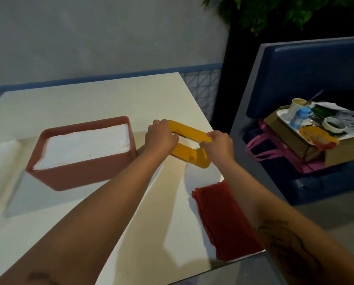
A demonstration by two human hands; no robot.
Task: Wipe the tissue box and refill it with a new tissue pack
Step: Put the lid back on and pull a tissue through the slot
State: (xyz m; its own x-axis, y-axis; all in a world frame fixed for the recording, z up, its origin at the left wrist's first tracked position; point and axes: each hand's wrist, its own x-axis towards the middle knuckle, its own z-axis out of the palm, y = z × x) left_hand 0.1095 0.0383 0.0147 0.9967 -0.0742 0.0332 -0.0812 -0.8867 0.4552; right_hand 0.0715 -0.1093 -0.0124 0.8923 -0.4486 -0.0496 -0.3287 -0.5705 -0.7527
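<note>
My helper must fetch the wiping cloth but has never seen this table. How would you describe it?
Start at the white table and go to its near right edge, close to the blue bench. The cloth lies flat there, a dark red soft rectangle, unlike the rigid pink tissue box and the yellow frame farther back.

pretty dim, soft overall; glare patches on table (93, 99), arm shadows across it, wide-angle bend at edges
</note>
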